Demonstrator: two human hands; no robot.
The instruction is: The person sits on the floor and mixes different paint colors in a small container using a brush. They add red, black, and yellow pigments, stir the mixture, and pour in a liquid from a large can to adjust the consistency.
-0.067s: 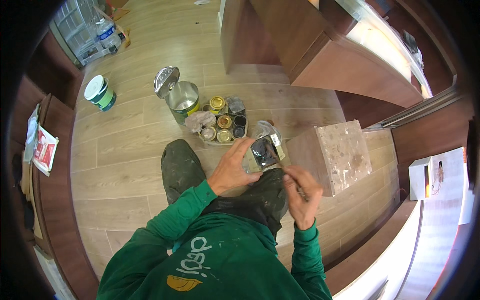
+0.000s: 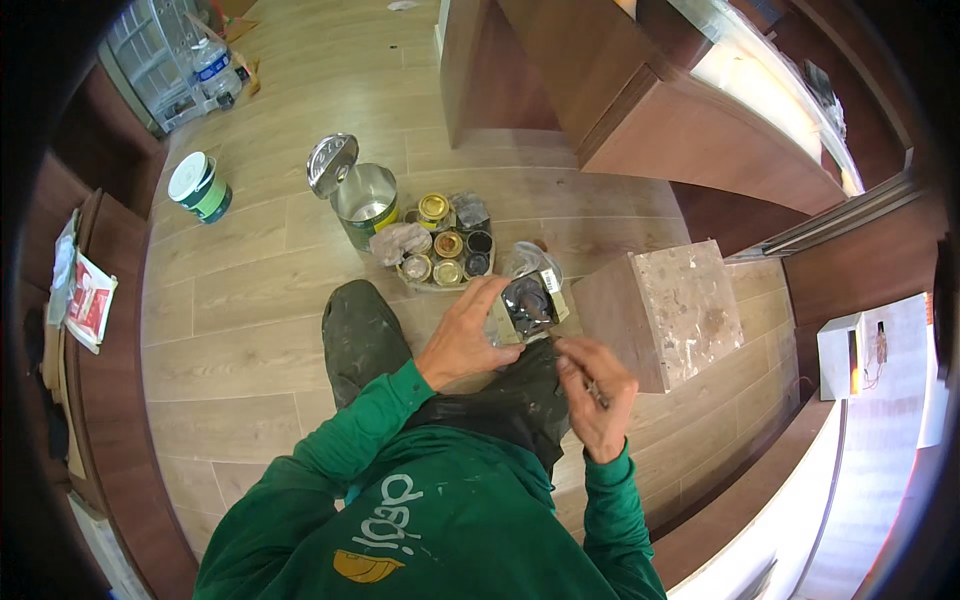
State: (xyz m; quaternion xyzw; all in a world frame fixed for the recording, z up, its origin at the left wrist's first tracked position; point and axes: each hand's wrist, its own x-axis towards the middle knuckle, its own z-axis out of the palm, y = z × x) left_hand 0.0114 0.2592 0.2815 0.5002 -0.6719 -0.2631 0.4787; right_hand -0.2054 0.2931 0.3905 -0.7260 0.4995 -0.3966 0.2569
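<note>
My left hand (image 2: 468,335) is closed round the side of a small open box-shaped container (image 2: 507,325) with flaps at its rim and dark, glossy liquid inside. It is held above my right knee. On its right, my right hand (image 2: 598,385) pinches a slim paintbrush (image 2: 547,331), whose far end reaches into the container. The bristles are hard to make out. Just beyond the container stands a clear plastic tub (image 2: 533,258). Several small open paint tins (image 2: 449,244) sit together in a tray on the floor, with a crumpled rag (image 2: 400,242) at their left edge.
A large open metal can (image 2: 366,200) with its lid raised stands behind the tins. A paint-spotted wooden box (image 2: 690,315) is at my right, below a brown counter (image 2: 700,140). Farther left are a lidded bucket (image 2: 200,188), a water bottle (image 2: 213,68) and a folded ladder (image 2: 150,50).
My right hand has shifted slightly left and toward the container, and the brush has tilted with it. My left hand and the container stay in place.
</note>
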